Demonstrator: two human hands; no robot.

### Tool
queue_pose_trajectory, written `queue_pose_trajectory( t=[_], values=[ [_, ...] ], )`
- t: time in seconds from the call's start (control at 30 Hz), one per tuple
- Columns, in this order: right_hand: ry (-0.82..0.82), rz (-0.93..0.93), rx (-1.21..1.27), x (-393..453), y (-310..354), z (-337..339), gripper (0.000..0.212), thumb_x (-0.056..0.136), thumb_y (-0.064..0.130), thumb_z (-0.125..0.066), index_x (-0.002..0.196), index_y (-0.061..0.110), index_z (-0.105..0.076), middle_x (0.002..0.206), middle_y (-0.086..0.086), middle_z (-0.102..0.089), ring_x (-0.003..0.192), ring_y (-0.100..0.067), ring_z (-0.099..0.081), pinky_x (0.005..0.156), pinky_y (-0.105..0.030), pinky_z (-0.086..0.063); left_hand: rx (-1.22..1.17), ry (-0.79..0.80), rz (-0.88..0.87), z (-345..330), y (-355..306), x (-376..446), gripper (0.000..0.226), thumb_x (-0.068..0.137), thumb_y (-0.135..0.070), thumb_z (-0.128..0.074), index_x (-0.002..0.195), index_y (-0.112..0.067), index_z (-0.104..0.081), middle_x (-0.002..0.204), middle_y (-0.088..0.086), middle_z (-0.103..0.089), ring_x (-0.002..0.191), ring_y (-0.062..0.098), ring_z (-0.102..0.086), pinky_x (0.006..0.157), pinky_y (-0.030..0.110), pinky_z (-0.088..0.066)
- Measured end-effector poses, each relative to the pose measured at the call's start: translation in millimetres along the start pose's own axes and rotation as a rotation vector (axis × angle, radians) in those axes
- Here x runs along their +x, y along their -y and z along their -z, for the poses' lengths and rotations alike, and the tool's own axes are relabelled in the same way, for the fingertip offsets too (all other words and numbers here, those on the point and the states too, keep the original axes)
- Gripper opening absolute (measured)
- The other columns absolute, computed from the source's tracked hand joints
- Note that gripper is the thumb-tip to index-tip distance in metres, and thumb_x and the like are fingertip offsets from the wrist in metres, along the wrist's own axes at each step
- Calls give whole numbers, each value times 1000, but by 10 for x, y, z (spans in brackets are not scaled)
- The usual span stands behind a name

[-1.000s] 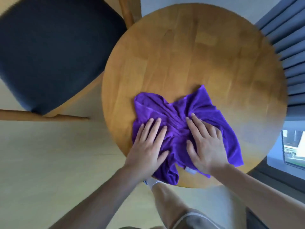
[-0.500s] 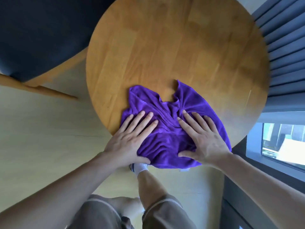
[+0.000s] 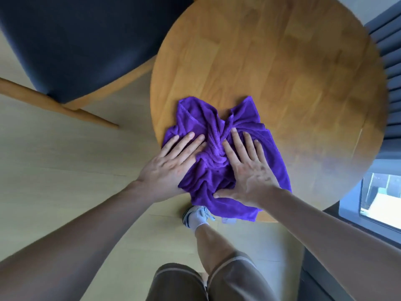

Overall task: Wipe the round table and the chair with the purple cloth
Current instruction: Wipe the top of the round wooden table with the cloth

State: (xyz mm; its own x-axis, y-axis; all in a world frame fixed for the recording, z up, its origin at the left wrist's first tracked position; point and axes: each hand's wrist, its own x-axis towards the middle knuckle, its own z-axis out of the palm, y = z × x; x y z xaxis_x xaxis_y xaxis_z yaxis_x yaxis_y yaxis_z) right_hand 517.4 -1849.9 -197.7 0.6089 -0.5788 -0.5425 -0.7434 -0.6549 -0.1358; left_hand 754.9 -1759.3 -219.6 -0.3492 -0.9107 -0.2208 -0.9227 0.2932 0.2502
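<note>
- While both palms press down flat, 1 purple cloth lies bunched on the near edge of 1 round table, with its lower hem hanging past the rim.
- 2 bare hands show: the left hand rests spread on the cloth's left part, at the table's rim, and the right hand lies spread on its right part.
- Neither hand grips the cloth; the fingers are straight and fanned, and the 2 hands sit side by side with a ridge of gathered folds between them.
- 1 chair with a dark blue seat and pale wooden legs stands to the left of the table, close beside it; its back is cut off by the frame's top edge.
- 1 leg in brown shorts and 1 white sock with a shoe show under the table's near rim; the other leg is mostly out of frame.
- Much of the cloth's middle is covered by the hands.
- Deep violet and plush, the cloth is crumpled into many soft folds, with 1 stitched hem visible along its upper left corner.
- Blurred at the right edge are dark slats and a window.
</note>
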Motion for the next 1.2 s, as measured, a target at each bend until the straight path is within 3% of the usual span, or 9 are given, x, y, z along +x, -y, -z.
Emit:
queue_pose_trajectory(
  t=[0.07,0.13,0.27,0.33,0.43,0.6,0.73,1.03,1.2],
  values=[
    [-4,-23,36,160,172,71,144,57,96,-49,156,25,28,162,-5,38,154,-33,21,124,-49,10,-3,-18,60,56,26,-43,75,79,-50,-71,134,-8,-41,173,10,-6,160,29,-8,127,51,-19],
    [-1,-19,45,332,308,160,145,57,96,-48,157,23,26,161,-4,41,153,-31,24,124,-48,11,8,11,168,120,4,-72,85,83,-42,-70,148,-5,-29,173,12,-5,160,31,-7,126,51,-20],
    [8,17,15,622,465,312,141,62,98,-39,157,16,25,159,-4,43,152,-28,28,126,-49,8,23,-23,293,221,130,-60,61,103,-22,-18,159,3,-23,171,13,1,159,33,-4,126,50,-19],
    [8,47,14,751,499,380,138,65,98,-36,157,14,23,160,-4,41,152,-27,28,126,-49,7,31,-57,280,271,265,-22,63,101,-19,-11,154,5,-33,170,15,-7,158,34,-10,125,51,-22],
    [4,88,18,961,531,510,134,68,96,-34,157,14,24,161,-2,41,153,-24,27,126,-48,7,61,-88,230,350,507,47,62,100,-20,-12,145,8,-45,169,18,-13,157,35,-16,125,52,-24],
    [-39,124,80,1343,480,731,127,74,92,-37,153,19,32,159,3,42,151,-17,32,126,-44,11,169,-41,199,515,952,304,60,103,-17,-10,149,9,-38,168,25,-3,158,39,-8,126,53,-17],
    [-77,121,126,1644,391,917,126,72,92,-36,159,22,22,163,7,36,149,-12,33,126,-41,12,240,-16,151,642,1295,584,58,102,-19,-23,147,13,-39,166,32,-5,157,44,-10,126,56,-17],
    [-123,38,146,2156,138,1313,127,70,97,-39,160,27,18,165,13,30,152,-10,25,127,-40,7,229,141,37,904,1868,1201,70,101,-22,-38,159,8,-12,165,29,20,157,39,14,123,63,-1],
    [-172,-57,185,2462,-38,1501,128,67,99,-36,162,27,10,168,12,21,154,-10,20,127,-41,5,287,204,-25,1010,2146,1666,84,100,-24,-43,157,8,9,166,25,22,157,35,18,125,62,2]
  ],
)
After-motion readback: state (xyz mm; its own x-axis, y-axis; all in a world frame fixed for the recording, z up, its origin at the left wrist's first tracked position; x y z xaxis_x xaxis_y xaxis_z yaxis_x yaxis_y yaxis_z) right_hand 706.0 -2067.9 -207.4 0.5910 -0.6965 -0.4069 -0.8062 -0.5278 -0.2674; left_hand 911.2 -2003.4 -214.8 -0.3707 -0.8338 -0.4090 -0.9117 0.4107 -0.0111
